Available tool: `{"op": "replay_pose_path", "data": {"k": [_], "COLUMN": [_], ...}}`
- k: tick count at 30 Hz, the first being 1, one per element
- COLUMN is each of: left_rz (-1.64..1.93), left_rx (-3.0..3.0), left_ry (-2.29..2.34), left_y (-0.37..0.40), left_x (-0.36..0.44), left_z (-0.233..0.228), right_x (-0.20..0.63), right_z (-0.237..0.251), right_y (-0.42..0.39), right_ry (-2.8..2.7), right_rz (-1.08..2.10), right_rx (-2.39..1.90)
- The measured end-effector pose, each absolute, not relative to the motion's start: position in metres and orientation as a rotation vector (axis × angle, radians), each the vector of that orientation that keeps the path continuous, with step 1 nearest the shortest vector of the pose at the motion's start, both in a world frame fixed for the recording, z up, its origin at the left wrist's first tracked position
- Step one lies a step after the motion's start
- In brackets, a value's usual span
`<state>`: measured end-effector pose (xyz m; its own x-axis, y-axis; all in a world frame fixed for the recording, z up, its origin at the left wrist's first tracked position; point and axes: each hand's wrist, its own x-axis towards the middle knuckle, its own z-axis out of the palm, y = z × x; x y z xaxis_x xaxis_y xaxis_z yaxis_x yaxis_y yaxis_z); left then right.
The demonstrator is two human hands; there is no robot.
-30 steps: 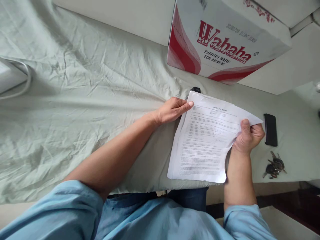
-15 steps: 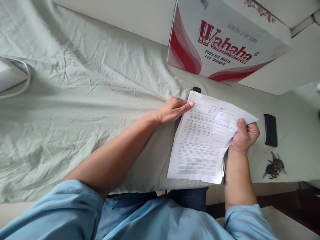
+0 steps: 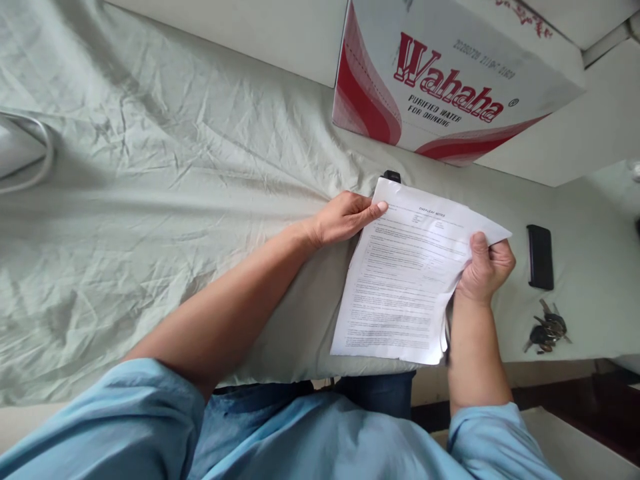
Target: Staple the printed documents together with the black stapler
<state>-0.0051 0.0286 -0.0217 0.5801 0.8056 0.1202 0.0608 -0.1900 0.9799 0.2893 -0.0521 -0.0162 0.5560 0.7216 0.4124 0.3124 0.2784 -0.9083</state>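
- Since the earlier frame, right hand (image 3: 484, 264) has shifted slightly leftward with the paper's right edge, so the sheets bow a little more; left hand unchanged in place.
- Papers (image 3: 400, 280): a thin stack of printed sheets, lying on the pale green sheet (image 3: 150, 200) near its front edge, lower corner overhanging toward the lap.
- Right hand: forearm comes up from below, wrist nearly straight. Thumb on top of the page, other fingers curled underneath, pinching the upper right corner and lifting that edge off the surface.
- Left hand (image 3: 345, 217): arm extended across from lower left, palm down. Fingers loosely stretched, not clenched; fingertips rest on the upper left corner of the papers, pinning it.
- Small black object (image 3: 392, 176) just beyond the papers' top corner, mostly hidden.
- Cardboard box (image 3: 450, 80), red and white print, stands behind.
- Phone (image 3: 540, 257), dark, lies right of the right hand, apart from it.
- Keys (image 3: 546, 330) lie nearer the front edge, below the phone.
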Motion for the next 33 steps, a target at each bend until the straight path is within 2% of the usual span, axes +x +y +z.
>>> {"op": "replay_pose_path", "data": {"k": [14, 27, 33], "left_rz": [0.843, 1.062, 1.111], "left_rx": [1.751, 1.463, 1.239], "left_ry": [0.812, 0.854, 0.836], "left_y": [0.034, 0.037, 0.034], "left_x": [-0.002, -0.002, 0.000], "left_z": [-0.032, -0.040, -0.042], "right_x": [0.304, 0.307, 0.304], "right_z": [-0.030, -0.021, -0.019], "right_y": [-0.045, -0.052, -0.054], "right_ry": [-1.072, -1.156, -1.069], "right_rz": [0.390, 0.945, 0.951], "right_rx": [-1.314, -1.346, -1.389]}}
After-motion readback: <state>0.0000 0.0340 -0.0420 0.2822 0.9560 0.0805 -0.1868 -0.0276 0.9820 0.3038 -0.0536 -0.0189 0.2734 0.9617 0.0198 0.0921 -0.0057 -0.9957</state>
